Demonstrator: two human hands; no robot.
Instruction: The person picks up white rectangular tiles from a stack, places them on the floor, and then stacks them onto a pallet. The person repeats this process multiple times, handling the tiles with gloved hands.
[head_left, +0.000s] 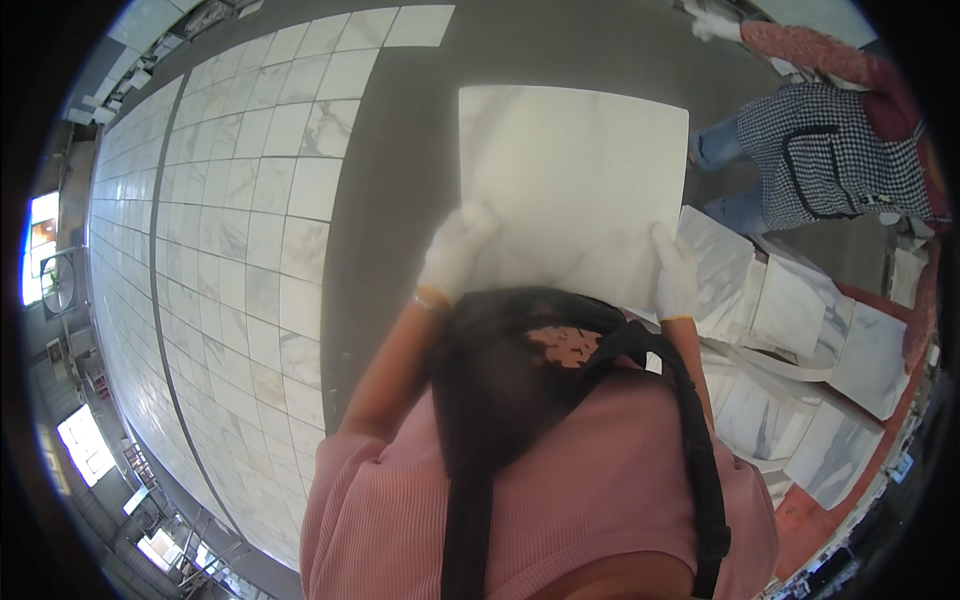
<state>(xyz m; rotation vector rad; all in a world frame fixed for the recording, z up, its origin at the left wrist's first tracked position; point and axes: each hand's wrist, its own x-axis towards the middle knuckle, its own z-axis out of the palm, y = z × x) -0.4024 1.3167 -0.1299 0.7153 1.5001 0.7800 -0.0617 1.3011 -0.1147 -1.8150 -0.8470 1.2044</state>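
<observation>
Two gloved hands are gripping one marble tile (573,190): left hand (455,252) clenching its near left edge, right hand (676,273) its near right edge, above grey floor (400,180), stacked tiles (800,330) lying right of the grip

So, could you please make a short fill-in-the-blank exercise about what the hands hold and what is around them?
1. Both hands, left and right, hold one large white marble ____.
2. Both hands wear white ____.
3. The laid tiles cover the floor on the person's ____ side.
4. The loose tiles lie stacked on the person's ____ side.

Missing words: tile; gloves; left; right
</observation>
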